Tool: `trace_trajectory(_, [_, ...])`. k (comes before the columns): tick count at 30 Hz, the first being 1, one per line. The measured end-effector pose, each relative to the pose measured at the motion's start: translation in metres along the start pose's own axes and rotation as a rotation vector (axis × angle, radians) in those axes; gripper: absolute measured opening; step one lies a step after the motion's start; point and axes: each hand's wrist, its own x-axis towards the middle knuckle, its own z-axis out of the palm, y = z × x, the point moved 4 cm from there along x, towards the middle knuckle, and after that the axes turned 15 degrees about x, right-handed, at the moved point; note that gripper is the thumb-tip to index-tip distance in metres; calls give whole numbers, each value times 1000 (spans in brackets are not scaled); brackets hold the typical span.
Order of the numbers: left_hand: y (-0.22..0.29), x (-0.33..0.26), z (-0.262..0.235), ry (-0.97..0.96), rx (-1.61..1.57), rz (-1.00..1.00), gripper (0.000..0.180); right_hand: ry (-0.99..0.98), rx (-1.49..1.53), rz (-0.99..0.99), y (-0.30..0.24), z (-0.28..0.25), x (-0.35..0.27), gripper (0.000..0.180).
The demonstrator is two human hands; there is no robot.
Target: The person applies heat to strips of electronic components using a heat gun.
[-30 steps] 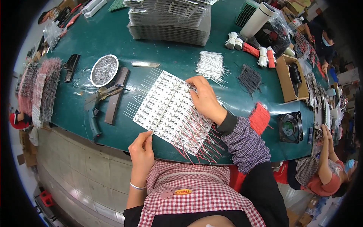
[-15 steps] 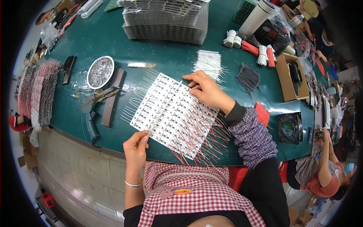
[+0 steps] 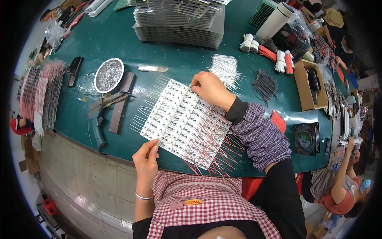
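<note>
A white circuit board panel [image 3: 172, 104] with rows of small dark parts lies tilted on the green table. White wires stick out from its left side, and red and dark wires [image 3: 211, 139] fan out from its right. A thin pale strip [image 3: 174, 112] runs across the panel between my hands. My left hand [image 3: 146, 159] pinches the strip's near end at the panel's lower-left edge. My right hand [image 3: 211, 89] is closed at the far end, thumb and fingers together on the strip, its tip hidden by them.
A soldering iron gun [image 3: 96, 119], a brown bar [image 3: 121, 103] and a white-rimmed bowl [image 3: 119, 81] of grey metallic bits lie left. Loose white wires [image 3: 224, 71] and black wires [image 3: 264, 85] lie right, near a fan [image 3: 306, 138]. Stacked panels [image 3: 179, 30] stand behind. Other people sit at right.
My right hand has drawn its spread fingers together and moved slightly left onto the strip's far end. My left hand keeps its pinch. The whole view has shifted slightly.
</note>
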Motion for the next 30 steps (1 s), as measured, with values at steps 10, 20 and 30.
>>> trace_trajectory(10, [9,0,2,59,88,77,16,107,-74,-131,-1,2,-18,11])
trace_trajectory(20, [15,5,-1,2,132,215,19,-29,170,-295,-1,-10,-47,33])
trace_trajectory(30, [20,8,-3,-51,208,302,22,-263,264,-205,2,-23,-51,46])
